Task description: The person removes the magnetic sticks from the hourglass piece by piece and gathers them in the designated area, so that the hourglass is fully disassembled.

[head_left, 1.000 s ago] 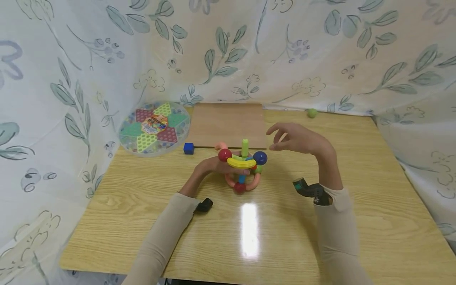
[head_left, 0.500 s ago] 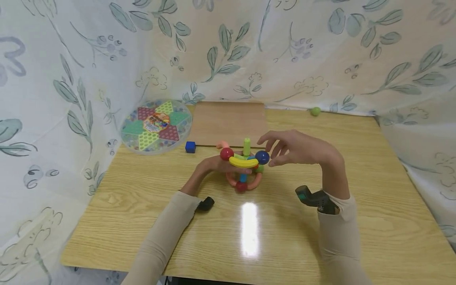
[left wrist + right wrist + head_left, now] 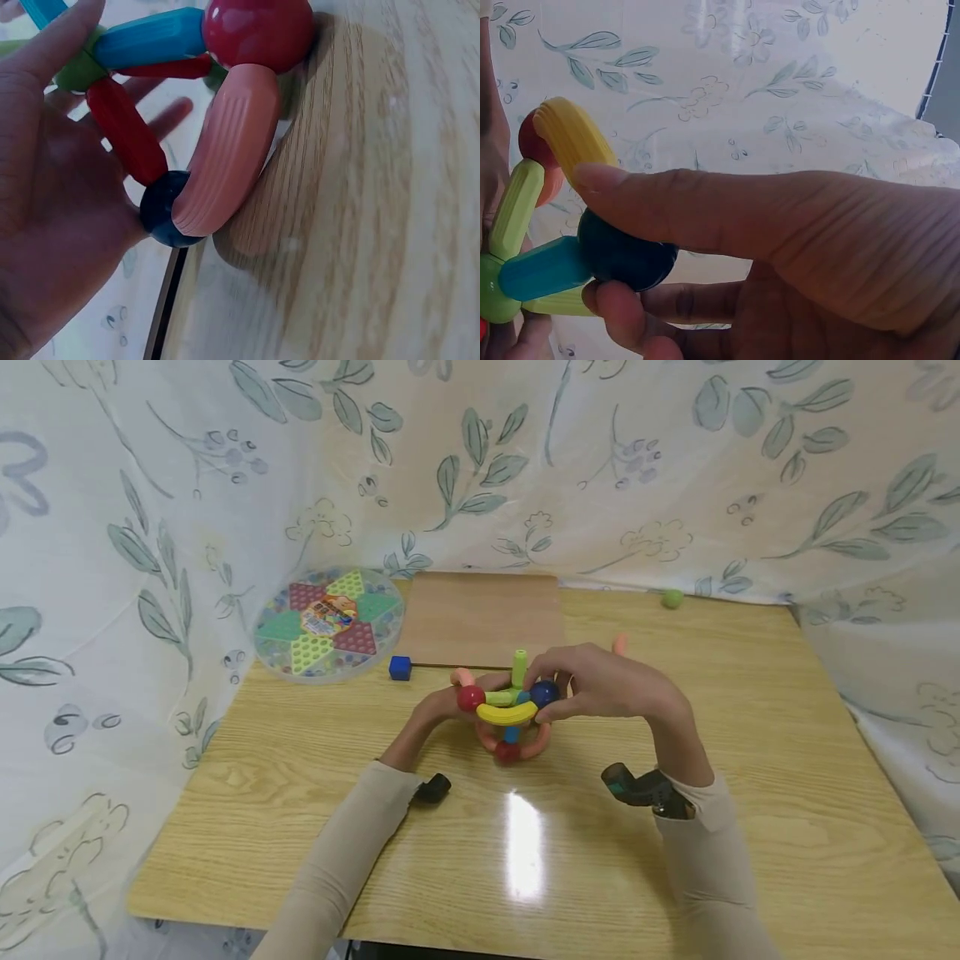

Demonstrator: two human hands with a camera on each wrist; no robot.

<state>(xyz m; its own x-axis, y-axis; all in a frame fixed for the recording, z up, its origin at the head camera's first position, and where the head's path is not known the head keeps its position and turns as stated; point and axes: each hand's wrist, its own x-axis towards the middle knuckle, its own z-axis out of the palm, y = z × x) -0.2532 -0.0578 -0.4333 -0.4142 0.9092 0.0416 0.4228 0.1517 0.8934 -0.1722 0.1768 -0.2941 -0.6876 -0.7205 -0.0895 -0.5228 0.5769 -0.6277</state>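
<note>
A toy structure of coloured balls and rods stands upright at the table's middle. Its yellow curved rod (image 3: 504, 715) spans a red ball (image 3: 471, 698) and a dark blue ball (image 3: 544, 694), below a lime upright rod (image 3: 520, 667). My left hand (image 3: 444, 703) reaches in from the left and holds the structure; its thumb lies by a green ball (image 3: 81, 73). My right hand (image 3: 607, 683) pinches the blue ball's corner. In the right wrist view, the thumb (image 3: 622, 193) presses the yellow rod's end while fingertips touch the blue ball from below. A pink curved rod (image 3: 229, 154) meets the table side.
A round star-patterned game board (image 3: 261, 647) lies at the back left beside a blue cube (image 3: 400, 668). Behind the structure is a flat brown board (image 3: 483, 618). A small green ball (image 3: 672, 599) sits near the back curtain. A pink piece (image 3: 619, 644) shows behind my right hand.
My right hand has come in leftward from beside the structure and taken hold at the blue ball. The structure's upper part has shifted slightly left; my left hand keeps its place.
</note>
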